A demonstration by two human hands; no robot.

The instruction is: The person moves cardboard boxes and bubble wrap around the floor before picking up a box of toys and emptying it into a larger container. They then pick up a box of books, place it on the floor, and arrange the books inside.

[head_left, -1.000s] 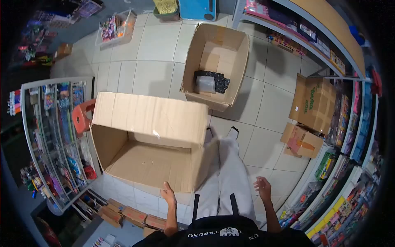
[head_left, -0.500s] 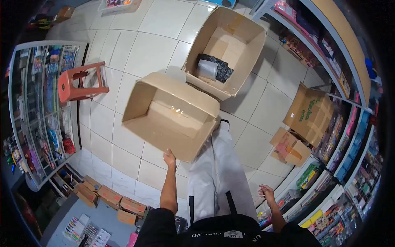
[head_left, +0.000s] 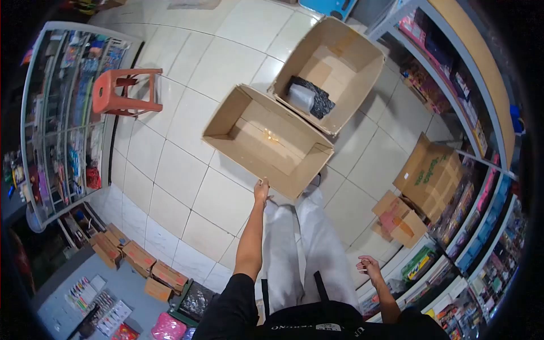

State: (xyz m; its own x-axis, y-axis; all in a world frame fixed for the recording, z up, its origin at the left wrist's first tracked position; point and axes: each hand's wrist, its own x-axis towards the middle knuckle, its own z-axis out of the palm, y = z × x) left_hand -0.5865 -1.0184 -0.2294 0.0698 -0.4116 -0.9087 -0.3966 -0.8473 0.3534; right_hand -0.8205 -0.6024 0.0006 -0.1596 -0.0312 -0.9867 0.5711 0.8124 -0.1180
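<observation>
An open cardboard box (head_left: 238, 144) stands on the tiled floor in front of my legs. My left hand (head_left: 261, 190) grips its near edge, thumb over the rim and fingers on the outer side. Apart from some shiny tape on its bottom, nothing shows inside it. Right behind it is a second open cardboard box (head_left: 357, 93), holding a black plastic bag (head_left: 323, 106) and a whitish translucent packet (head_left: 301, 97). My right hand (head_left: 369, 264) hangs at my right side near the shelves, its fingers loosely bent and apart, with nothing in it.
A red plastic stool (head_left: 127, 92) stands at the left by a glass display case (head_left: 73, 124). Shelves of goods (head_left: 453, 283) line the right, with opened cartons (head_left: 433, 175) before them. Small brown boxes (head_left: 139, 256) sit on a grey surface at lower left.
The near box has shifted forward and right with my left hand on its edge, and now sits squarer against the second box. My right hand stays nearly where it was.
</observation>
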